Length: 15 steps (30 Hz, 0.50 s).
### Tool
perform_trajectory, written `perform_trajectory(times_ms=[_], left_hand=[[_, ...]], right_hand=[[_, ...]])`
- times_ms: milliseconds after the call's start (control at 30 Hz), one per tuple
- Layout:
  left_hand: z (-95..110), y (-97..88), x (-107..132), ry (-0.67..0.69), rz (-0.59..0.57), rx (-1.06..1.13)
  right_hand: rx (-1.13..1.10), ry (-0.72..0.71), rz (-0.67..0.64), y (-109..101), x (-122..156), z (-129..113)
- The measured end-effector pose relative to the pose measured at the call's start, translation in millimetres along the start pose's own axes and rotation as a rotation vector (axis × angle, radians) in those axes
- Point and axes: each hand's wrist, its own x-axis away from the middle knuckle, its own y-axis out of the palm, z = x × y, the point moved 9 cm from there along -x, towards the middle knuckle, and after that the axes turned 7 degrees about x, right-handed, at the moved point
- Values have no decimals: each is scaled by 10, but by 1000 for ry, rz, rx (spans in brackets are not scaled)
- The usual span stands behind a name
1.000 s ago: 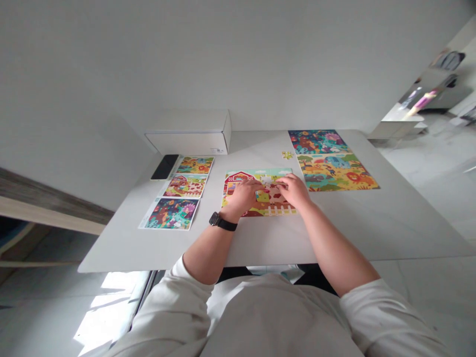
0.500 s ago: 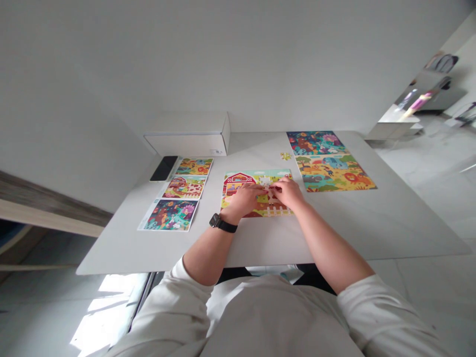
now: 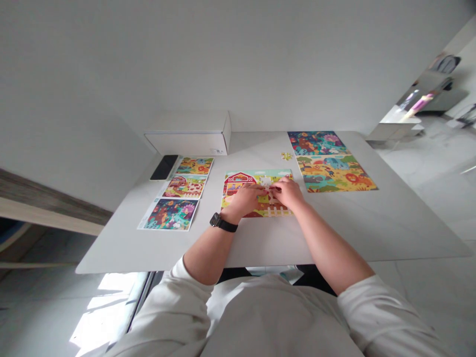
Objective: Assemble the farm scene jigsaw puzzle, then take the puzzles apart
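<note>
A black phone lies at the white table's left edge, beside three glossy picture cards in a column. Behind them is a closed white cardboard box, its contents hidden. The left hand rests flat and loose on the rectangular farm puzzle. The right hand curls its fingertips onto the puzzle's middle; whether it pinches a piece cannot be told. A loose piece lies just left of the finished animal puzzle.

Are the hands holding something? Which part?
Left hand and right hand rest on the farm puzzle, fingertips meeting at its middle; whether they pinch a piece cannot be told.
</note>
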Motion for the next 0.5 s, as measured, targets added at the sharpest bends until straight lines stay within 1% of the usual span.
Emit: perform_trajectory(times_ms=[200,267,400,500], left_hand=[[62,-24,38,34,50,20],[73,-24,49,37,47,12],[95,-27,58,41,27,20],[98,-28,59,38,29,36]], right_hand=[[2,-9,34,-21,26,-15],[-10,-21,41,-19,38,-17],[-12,-16,15,-6,68,-12],[-59,1,22,-70,73,-3]])
